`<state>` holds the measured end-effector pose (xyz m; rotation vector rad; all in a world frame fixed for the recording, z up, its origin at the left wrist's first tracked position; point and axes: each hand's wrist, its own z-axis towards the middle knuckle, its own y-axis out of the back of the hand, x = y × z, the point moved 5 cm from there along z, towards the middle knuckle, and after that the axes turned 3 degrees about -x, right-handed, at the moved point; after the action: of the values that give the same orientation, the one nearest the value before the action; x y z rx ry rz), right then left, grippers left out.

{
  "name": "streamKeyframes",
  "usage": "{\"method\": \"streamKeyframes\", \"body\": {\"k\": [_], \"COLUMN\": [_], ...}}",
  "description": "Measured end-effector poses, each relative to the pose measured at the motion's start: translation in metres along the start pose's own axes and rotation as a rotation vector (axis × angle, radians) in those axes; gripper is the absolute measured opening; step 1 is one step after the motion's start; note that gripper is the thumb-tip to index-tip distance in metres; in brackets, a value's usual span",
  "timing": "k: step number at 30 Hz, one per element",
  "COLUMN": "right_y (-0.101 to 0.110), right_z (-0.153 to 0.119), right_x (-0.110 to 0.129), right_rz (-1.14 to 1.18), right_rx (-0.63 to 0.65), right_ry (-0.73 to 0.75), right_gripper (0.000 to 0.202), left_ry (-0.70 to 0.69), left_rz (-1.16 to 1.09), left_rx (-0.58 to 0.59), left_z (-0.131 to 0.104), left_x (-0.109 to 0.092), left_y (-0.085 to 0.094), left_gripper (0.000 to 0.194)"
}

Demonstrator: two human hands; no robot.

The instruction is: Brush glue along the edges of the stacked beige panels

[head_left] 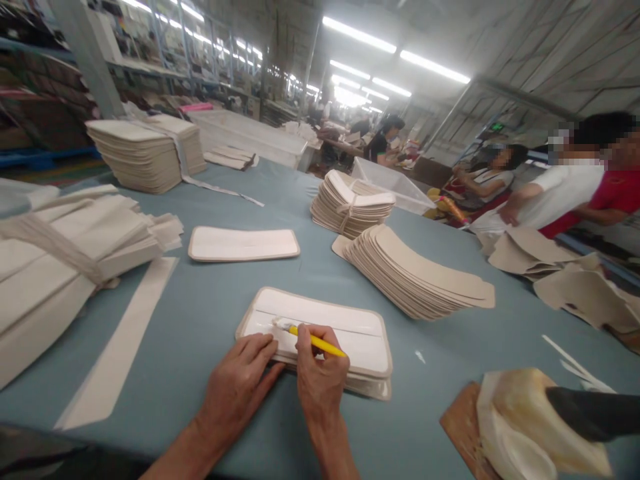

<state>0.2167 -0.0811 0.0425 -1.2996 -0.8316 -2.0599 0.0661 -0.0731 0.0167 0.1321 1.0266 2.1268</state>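
Observation:
My right hand [321, 373] is closed around a brush with a yellow handle [327, 346]. The brush's pale bristles touch the white face of the top panel [320, 323], a rounded rectangle with a beige rim and a thin line along its length. More panels lie under it, slightly fanned at the near right. My left hand [240, 380] rests on the near left edge of this stack, fingers on top and thumb along the near side, pressing the edge. Beyond them a single white panel [244, 244] lies flat.
A fanned stack of beige panels [415, 270] and a tied bundle [351, 203] stand behind at right. Bundled strips [60, 253] lie left, with a loose strip [120, 347]. A stained container [530, 427] sits near right. People are at work beyond the table.

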Motion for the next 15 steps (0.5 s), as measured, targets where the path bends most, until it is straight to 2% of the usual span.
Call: {"method": "streamKeyframes", "body": {"k": [4, 7, 9, 12, 15], "right_y": [-0.025, -0.031, -0.018, 0.013, 0.032], "right_z": [-0.004, 0.002, 0.011, 0.027, 0.039], "right_x": [0.004, 0.007, 0.007, 0.008, 0.015], "right_rz": [0.018, -0.138, -0.27, -0.406, -0.419], "right_rx": [0.202, 0.31, 0.295, 0.219, 0.101], "right_ry": [0.037, 0.115, 0.162, 0.203, 0.196], "right_gripper": [0.024, 0.024, 0.026, 0.03, 0.032], "left_ry": [-0.027, -0.019, -0.003, 0.001, 0.005], "left_rz": [-0.042, -0.052, -0.034, 0.003, 0.011], "left_rx": [-0.025, -0.023, -0.01, -0.008, -0.011], "left_z": [0.002, 0.003, 0.002, 0.0, -0.002], "left_x": [-0.003, -0.004, -0.003, -0.003, -0.002], "left_y": [0.005, 0.006, 0.004, 0.002, -0.001], "left_gripper": [0.026, 0.026, 0.025, 0.024, 0.023]}}
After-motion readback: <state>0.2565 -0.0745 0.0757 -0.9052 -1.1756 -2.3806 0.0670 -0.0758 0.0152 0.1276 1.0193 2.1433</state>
